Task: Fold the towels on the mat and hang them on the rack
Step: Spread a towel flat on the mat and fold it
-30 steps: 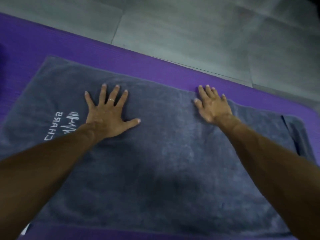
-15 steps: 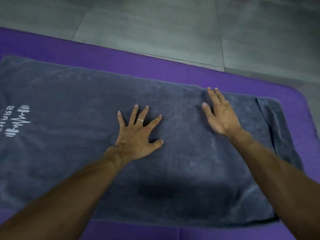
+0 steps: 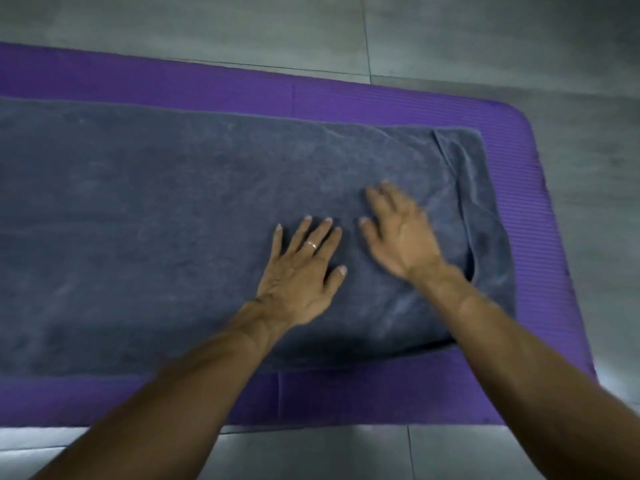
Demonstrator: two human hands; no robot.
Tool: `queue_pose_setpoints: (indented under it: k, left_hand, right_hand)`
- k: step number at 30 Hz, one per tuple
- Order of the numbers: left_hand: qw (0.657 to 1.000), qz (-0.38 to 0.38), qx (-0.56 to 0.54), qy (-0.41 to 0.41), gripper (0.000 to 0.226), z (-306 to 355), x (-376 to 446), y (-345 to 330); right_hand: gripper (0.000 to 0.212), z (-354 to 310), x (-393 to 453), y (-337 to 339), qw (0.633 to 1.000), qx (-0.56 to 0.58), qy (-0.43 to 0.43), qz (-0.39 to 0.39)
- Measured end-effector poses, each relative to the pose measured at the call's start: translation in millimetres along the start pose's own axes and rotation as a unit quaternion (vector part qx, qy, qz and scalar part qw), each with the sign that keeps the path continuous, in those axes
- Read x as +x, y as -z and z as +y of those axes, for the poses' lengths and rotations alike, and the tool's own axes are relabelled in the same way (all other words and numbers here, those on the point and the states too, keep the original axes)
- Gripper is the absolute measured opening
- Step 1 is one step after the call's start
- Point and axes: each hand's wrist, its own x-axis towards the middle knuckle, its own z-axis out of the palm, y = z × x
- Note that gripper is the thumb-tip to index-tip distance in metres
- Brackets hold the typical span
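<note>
Two bare hands lie flat on a grey towel (image 3: 173, 220) spread lengthwise over a purple mat (image 3: 381, 98) on a grey tiled floor (image 3: 242, 26). The left hand (image 3: 301, 271) presses palm down with its fingers straight and fanned apart, thumb stretched out to the side, holding nothing; a thin ring (image 3: 312, 244) sits on one finger. The right hand (image 3: 398, 233) rests just beside it, nearer the towel's right end, also palm down with fingers straight and close together, gripping nothing; its outline is blurred, so the fingertips are hard to make out. Both forearms reach in from the near edge of the view. The towel covers most of the mat's width, leaving a purple strip along the far side, another along the near side, and a wider margin at the right end. At that right end the towel lies doubled, with a lower layer (image 3: 485, 202) showing past the edge of the upper one. Near the right forearm the upper layer's corner curves in a soft, rounded line
</note>
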Motion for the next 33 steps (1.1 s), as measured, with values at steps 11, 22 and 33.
queue_pose_setpoints:
  k: [11,22,33]
  left_hand:
    - [0.995,-0.037,0.000,-0.090,0.066,76.0,-3.6,4.6]
    - [0.939,-0.135,0.070,-0.309,0.074,129.4,20.6,-29.2]
    - [0.958,0.021,0.040,-0.283,0.046,119.7,200.0,9.8]
  right_hand:
    - [0.035,60.4,-154.9,39.1,0.961,0.119,-0.160,0.192]
    - [0.017,81.8,-224.4,8.0,0.992,-0.051,-0.108,0.045]
    - [0.035,63.2,-137.3,18.6,0.941,-0.042,-0.333,0.032]
